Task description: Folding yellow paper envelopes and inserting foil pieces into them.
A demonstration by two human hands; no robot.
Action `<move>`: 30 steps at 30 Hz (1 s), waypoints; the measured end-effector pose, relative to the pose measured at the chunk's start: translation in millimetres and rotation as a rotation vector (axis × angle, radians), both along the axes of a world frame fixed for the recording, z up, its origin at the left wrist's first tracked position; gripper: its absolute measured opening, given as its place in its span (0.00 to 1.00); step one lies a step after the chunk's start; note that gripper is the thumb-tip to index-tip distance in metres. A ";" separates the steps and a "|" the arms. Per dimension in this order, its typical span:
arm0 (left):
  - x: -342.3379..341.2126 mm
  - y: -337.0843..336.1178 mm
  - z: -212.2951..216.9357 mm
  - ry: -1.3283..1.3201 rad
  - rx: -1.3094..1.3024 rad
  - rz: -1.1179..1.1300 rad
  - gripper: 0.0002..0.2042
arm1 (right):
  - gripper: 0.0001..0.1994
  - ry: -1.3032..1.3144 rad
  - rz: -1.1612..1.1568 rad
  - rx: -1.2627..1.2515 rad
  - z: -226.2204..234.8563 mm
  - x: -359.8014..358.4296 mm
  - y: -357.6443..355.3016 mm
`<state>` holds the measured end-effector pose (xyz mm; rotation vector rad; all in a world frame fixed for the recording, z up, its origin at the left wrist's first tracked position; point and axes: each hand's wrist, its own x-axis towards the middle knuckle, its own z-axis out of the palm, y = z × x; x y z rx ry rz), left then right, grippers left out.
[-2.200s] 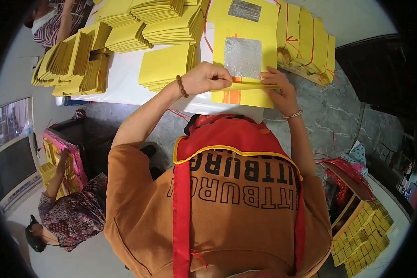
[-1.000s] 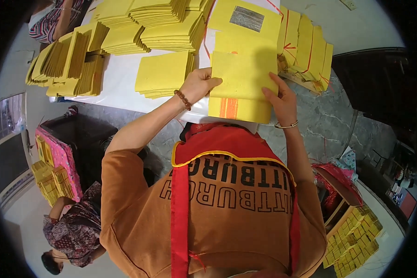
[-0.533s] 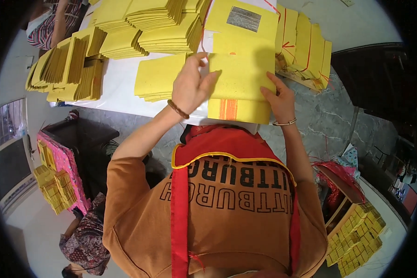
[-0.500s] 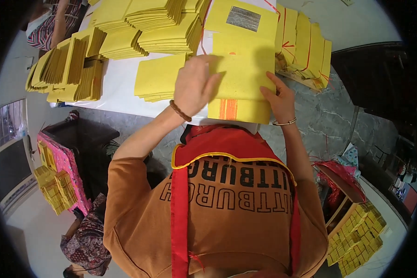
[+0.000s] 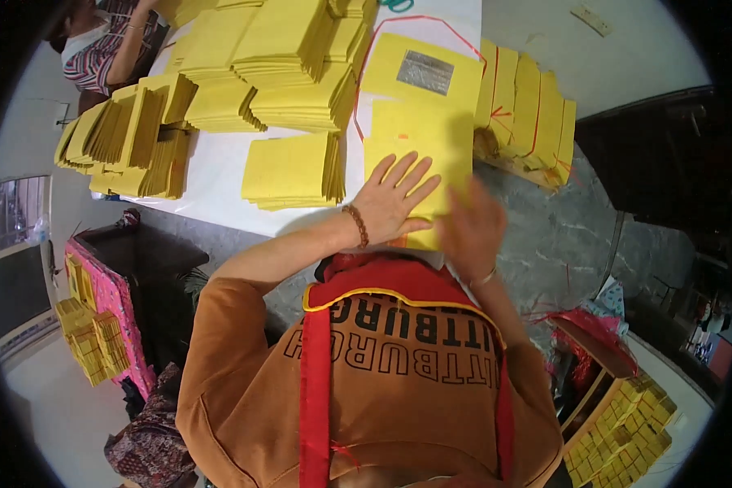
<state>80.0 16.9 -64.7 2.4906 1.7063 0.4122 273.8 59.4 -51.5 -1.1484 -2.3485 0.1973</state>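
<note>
Yellow paper sheets (image 5: 419, 134) lie at the near right part of the white-covered table (image 5: 220, 183). My left hand (image 5: 394, 199) is pressed flat on them with its fingers spread. At the sheets' right edge my right hand (image 5: 470, 228) is smeared by motion, so its fingers do not show clearly. Just beyond lies another yellow sheet with a silver foil patch (image 5: 425, 72), and a red string (image 5: 364, 65) runs around it. Left of my left hand sits a small stack of folded yellow paper (image 5: 291, 169).
Several folded yellow stacks (image 5: 281, 41) cover the far left of the table. Tied yellow bundles (image 5: 525, 106) stand off its right edge. Green scissors (image 5: 397, 5) lie at the back. One person in a striped top (image 5: 98, 57) is at far left, another in patterned clothing (image 5: 150, 427) at lower left.
My left hand has gone from a raised, curled pose to lying flat on the sheets, nearer to me. My right hand has moved down along their right edge.
</note>
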 end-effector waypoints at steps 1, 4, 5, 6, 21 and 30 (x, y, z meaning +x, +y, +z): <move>1.0 2.0 0.7 0.007 0.015 0.000 0.34 | 0.26 -0.109 0.151 -0.021 -8.7 4.4 -8.9; 1.0 0.8 2.7 -0.025 -0.027 -0.023 0.33 | 0.26 -0.230 0.298 -0.062 -18.0 9.0 -19.5; 1.0 0.6 2.5 -0.015 -0.010 -0.012 0.33 | 0.26 -0.253 0.279 -0.100 -20.5 9.9 -19.3; 0.3 0.8 2.6 -0.015 -0.010 -0.034 0.33 | 0.26 -0.222 0.282 -0.052 -28.4 9.2 -18.0; 16.5 10.0 3.0 0.459 0.368 -0.068 0.21 | 0.32 0.650 0.141 -0.880 -38.4 28.8 6.8; -97.1 -35.1 53.7 0.067 0.305 0.071 0.27 | 0.30 1.025 0.244 -0.859 -12.0 35.5 22.8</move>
